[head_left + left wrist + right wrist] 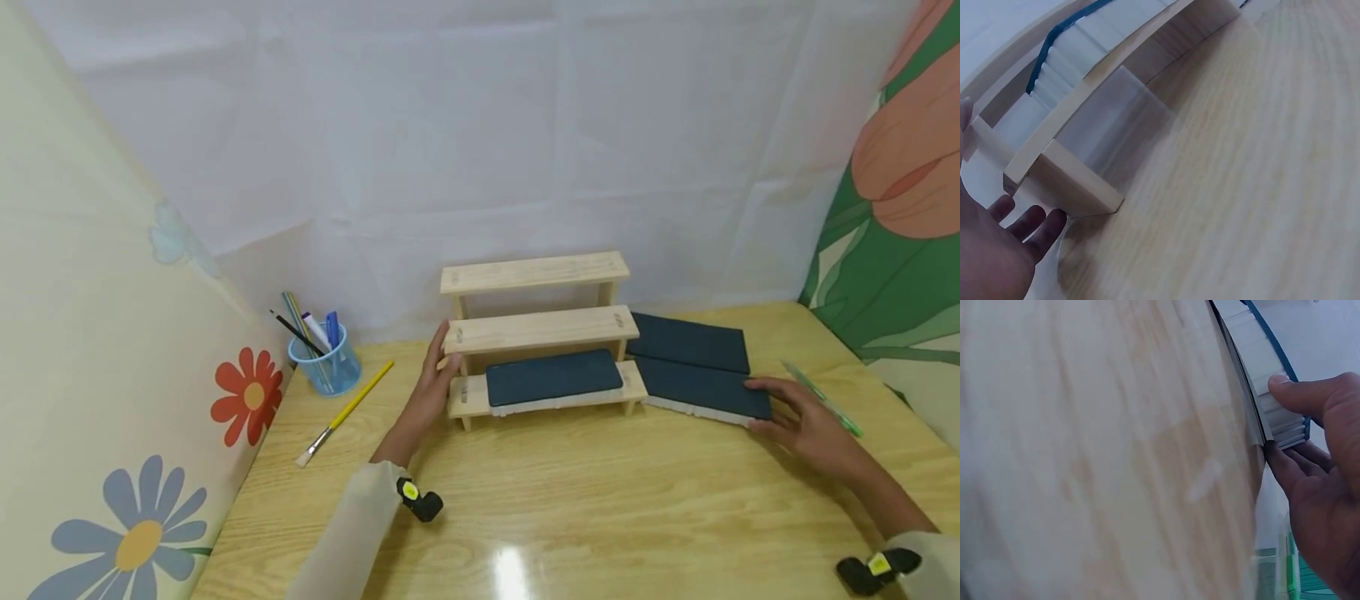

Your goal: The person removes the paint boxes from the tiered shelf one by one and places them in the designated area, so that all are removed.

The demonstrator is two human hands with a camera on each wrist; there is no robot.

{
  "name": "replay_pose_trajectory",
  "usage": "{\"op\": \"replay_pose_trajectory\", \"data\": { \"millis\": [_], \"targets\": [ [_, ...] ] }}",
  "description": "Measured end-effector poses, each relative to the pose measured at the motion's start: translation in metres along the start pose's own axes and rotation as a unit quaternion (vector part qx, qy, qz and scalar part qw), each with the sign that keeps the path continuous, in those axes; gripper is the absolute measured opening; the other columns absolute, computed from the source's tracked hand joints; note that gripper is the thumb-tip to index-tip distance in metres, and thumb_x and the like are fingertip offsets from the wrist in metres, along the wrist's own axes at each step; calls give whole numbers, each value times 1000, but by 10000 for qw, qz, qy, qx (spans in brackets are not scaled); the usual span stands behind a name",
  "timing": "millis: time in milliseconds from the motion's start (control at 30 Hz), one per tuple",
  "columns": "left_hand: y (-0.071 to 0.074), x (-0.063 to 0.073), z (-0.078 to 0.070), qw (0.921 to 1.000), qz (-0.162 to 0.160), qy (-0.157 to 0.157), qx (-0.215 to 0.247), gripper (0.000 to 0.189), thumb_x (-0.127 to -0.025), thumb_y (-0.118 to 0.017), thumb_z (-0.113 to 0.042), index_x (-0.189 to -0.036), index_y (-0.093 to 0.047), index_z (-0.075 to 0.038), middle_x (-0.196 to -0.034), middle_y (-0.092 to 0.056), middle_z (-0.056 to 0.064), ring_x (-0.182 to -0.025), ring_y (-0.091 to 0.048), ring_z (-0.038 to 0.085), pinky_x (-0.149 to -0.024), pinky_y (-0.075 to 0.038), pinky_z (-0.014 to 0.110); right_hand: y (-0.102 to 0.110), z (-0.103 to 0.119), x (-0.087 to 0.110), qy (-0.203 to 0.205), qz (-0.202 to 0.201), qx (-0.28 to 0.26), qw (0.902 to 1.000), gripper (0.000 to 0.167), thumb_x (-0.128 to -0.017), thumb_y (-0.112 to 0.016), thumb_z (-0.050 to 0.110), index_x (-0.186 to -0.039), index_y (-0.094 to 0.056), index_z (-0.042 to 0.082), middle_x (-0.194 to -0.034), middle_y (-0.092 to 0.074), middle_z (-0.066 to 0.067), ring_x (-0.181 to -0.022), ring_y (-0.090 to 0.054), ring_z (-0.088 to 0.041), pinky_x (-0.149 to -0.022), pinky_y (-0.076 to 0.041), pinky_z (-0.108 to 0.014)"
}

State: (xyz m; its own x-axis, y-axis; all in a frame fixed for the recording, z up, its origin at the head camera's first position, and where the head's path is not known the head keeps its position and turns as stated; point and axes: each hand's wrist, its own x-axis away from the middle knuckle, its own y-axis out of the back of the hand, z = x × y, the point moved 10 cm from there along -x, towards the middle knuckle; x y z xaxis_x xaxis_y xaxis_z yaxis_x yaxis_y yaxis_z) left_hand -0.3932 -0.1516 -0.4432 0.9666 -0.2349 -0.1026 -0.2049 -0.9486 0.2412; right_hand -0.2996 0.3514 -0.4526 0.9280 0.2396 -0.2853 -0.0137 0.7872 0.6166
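Observation:
A pale wooden three-step shelf (542,329) stands against the back of the table. My left hand (433,387) is at its left end, fingertips right at the middle and lowest steps, fingers relaxed. A flat block with a dark blue top (555,377) and white ribbed sides lies on the lowest step. To the right are two more, a rear one (690,340) and a front one (701,388). My right hand (802,421) pinches the front block's right end. In the right wrist view its thumb presses the white ribbed side (1266,394), with fingers at the end.
A blue cup (337,369) of pens and brushes stands at the back left. Beside it lies a yellow paintbrush (347,411). A green pen (828,402) lies just beyond my right hand. White cloth (480,150) hangs behind, with flowered panels at both sides.

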Motion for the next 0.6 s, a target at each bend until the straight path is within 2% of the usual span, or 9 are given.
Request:
{"op": "replay_pose_trajectory", "data": {
  "millis": [200,400,500,600],
  "targets": [
    [-3,16,1,9996,-21,150,250,64,-108,-41,-44,-154,2,-56,-161,-11,13,-144,-23,42,-110,-22,67,-2,7,-3,257,49,62,9996,51,-94,-71,7,-141,-49,2,-142,-41,-22,-125,-32,18,-96,-32,-3],
    [-4,31,5,9983,-200,311,461,63,-109,-45,-34,-160,-8,-35,-158,-15,19,-142,-27,40,-107,-28,62,0,10,-4,357,85,114,9993,49,-95,-69,5,-140,-49,2,-146,-35,-26,-127,-29,18,-96,-31,-2],
    [-11,40,11,9958,-166,488,754,61,-108,-48,-33,-159,-14,-29,-158,-15,19,-142,-27,37,-110,-27,58,3,18,-5,375,-22,127,9992,47,-97,-67,4,-141,-50,4,-150,-31,-24,-130,-28,15,-97,-30,-3],
    [-17,48,15,9937,-99,573,955,59,-107,-51,-33,-158,-21,-30,-159,-16,14,-143,-27,34,-114,-26,55,7,30,-11,465,-226,182,9985,46,-98,-65,3,-142,-51,7,-152,-32,-16,-134,-28,10,-101,-28,-4]
  ]
}}
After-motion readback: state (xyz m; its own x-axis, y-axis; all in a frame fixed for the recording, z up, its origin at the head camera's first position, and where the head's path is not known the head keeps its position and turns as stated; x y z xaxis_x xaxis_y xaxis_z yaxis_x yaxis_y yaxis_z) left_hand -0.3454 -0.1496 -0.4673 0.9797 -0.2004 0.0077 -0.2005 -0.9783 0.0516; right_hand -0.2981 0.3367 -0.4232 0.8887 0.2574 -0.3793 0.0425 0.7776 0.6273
